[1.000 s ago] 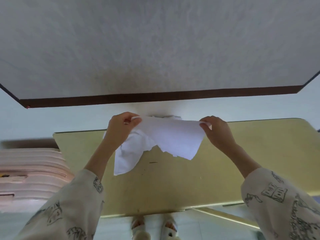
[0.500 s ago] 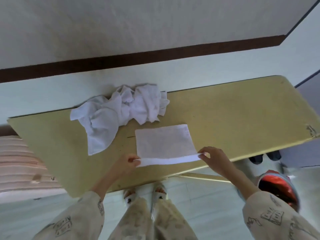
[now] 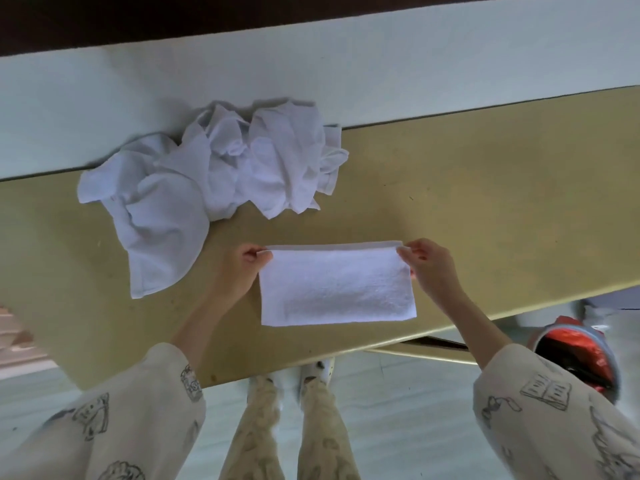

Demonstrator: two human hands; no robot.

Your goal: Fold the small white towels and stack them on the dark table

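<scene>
A small white towel (image 3: 336,285) lies flat on the yellowish table (image 3: 485,202), folded in half into a neat rectangle, sitting near the table's front edge. The left hand (image 3: 239,271) is at the towel's 10 o'clock corner, thumb and fingers pinching the doubled edge there. The right hand (image 3: 429,263) mirrors it at the 2 o'clock corner, fingertips nipped onto the far edge. Both hands narrow, each holding a corner of the same towel, with the far layers lined up between them.

Up at 11 o'clock from the folded towel there's the pile of crumpled white towels (image 3: 221,171), a loose heap sprawled along the table's back edge, one piece trailing down toward 9 o'clock. The pile sits near the folded towel but apart from it.

Printed cream sleeves (image 3: 145,410) come in from the bottom corners, matching trousers (image 3: 287,434) and pale shoes show below the table edge. At 4 o'clock, on the floor, stands a bin with a red liner (image 3: 581,355).
</scene>
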